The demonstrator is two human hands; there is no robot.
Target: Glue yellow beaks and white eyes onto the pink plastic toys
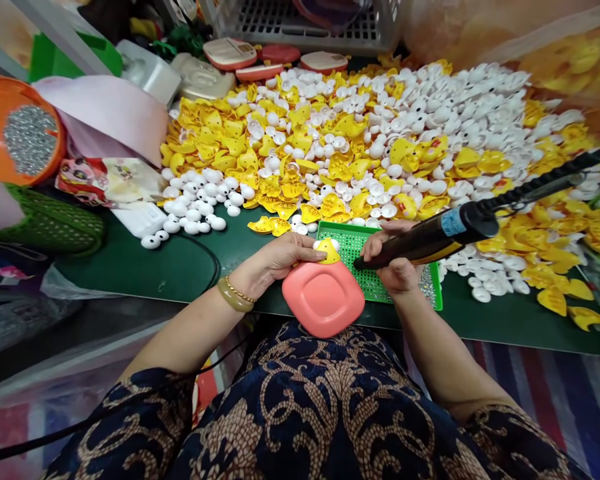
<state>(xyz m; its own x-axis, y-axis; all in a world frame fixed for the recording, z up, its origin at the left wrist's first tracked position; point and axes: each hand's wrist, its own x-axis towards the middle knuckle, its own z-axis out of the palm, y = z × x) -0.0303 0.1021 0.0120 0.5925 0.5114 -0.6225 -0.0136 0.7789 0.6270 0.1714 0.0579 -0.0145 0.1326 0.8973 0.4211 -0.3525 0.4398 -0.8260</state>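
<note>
Left hand (291,256): pinches yellow piece (329,250), set on pink casing (325,295) | Right hand (403,275): grips power screwdriver (423,242), tip apart | Fastening: unclear (detail too small) | Remaining: loose yellow parts (214,121), far

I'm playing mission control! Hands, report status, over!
Left hand pinching yellow triangular plastic piece at top of pink rounded-diamond plastic piece. Right hand holding black cylindrical power tool, tip apart from both. Green perforated plastic tray beneath tool; nothing visibly blocking.
</note>
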